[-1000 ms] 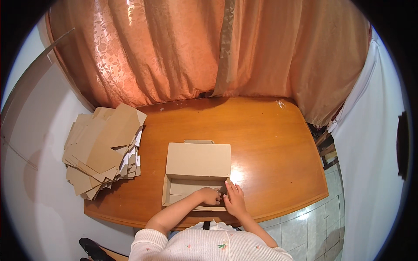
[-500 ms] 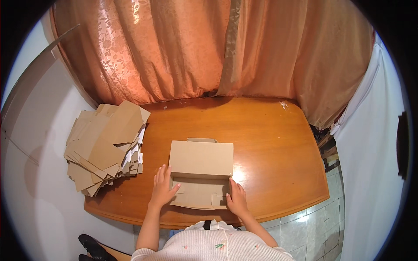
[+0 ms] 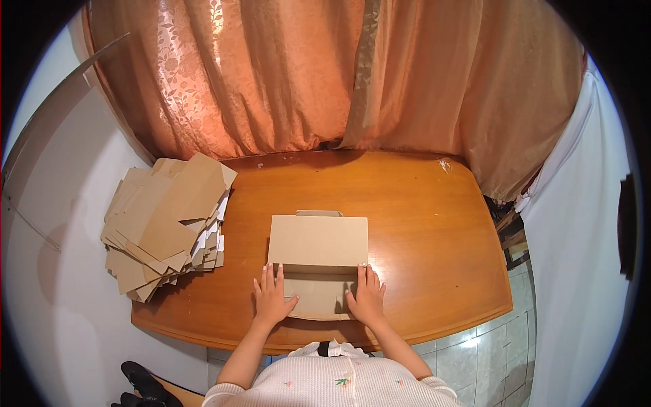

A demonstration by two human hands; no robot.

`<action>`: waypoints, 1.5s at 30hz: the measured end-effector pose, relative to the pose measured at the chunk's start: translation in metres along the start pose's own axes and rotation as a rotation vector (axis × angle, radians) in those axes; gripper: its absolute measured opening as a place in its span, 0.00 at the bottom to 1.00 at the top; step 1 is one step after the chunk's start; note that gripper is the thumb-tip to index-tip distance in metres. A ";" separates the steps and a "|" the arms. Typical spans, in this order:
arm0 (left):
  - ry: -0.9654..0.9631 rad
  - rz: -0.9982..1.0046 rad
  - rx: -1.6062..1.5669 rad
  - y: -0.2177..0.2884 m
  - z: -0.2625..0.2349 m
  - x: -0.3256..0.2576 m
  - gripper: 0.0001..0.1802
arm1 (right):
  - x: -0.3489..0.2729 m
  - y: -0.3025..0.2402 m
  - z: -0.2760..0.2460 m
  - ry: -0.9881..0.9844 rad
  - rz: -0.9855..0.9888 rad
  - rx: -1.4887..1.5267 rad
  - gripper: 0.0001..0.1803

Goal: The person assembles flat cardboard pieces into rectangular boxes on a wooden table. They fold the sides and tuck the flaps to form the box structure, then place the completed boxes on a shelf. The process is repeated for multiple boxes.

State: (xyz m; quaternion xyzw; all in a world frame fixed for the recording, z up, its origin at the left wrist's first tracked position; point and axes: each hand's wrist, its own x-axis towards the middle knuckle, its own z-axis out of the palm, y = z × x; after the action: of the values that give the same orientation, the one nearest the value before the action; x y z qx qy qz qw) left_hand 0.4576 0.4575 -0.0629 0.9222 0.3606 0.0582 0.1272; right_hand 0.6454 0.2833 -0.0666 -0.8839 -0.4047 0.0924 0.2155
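Observation:
A brown cardboard box (image 3: 319, 241) stands on the table near its front edge, its lid raised and tilted back, with a narrow flap showing beyond the lid. Over the box's left side lies my left hand (image 3: 273, 298), fingers stretched out and thumb spread toward the inside. My right hand (image 3: 368, 297) rests on the right side in the same way, its fingers apart and fingertips near the lid's lower right corner. Between my hands, the bare inside of the box shows. Neither hand grips anything.
A tall, uneven stack of flat cardboard blanks (image 3: 159, 224) covers the left end of the wooden table (image 3: 434, 251). Orange curtains (image 3: 285, 74) hang along the far edge, and a white cloth (image 3: 569, 224) hangs at the right. Dark shoes (image 3: 146, 383) are at the lower left.
Both hands have moved inward, from the box's outer sides to over its side edges. The box appears slightly farther away and to the right in view.

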 end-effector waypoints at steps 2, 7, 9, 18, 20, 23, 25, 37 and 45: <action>0.053 -0.050 -0.111 -0.001 0.003 0.007 0.53 | 0.005 0.001 0.004 0.019 0.005 -0.011 0.42; 0.169 -0.213 -0.450 -0.001 0.002 0.034 0.56 | 0.014 0.000 0.004 0.041 0.022 0.004 0.40; 0.214 -0.261 -0.634 -0.003 0.004 0.047 0.56 | 0.016 0.000 0.004 0.059 0.026 0.023 0.40; 0.284 -0.285 -1.071 -0.018 0.016 0.086 0.51 | 0.022 -0.002 0.007 0.083 0.022 0.027 0.39; 0.304 -0.298 -1.096 -0.023 0.019 0.086 0.50 | 0.023 -0.004 0.008 0.095 0.026 0.044 0.39; 0.320 -0.312 -1.141 -0.017 0.012 0.085 0.48 | 0.025 0.002 0.012 0.145 0.018 0.091 0.39; 0.368 -0.239 -1.184 -0.015 0.011 0.083 0.48 | 0.025 0.005 0.017 0.237 -0.020 0.163 0.41; 0.581 0.027 -0.946 -0.011 0.009 0.034 0.58 | 0.012 0.010 0.014 0.472 -0.260 0.570 0.55; 0.563 0.141 -0.818 -0.027 0.036 0.003 0.59 | 0.000 0.013 0.034 0.412 -0.207 0.835 0.60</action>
State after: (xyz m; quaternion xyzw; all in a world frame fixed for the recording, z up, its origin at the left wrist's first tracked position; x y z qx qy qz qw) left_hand 0.4497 0.4719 -0.1052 0.7675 0.2652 0.4500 0.3717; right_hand 0.6421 0.2862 -0.1029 -0.6766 -0.3681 0.0480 0.6359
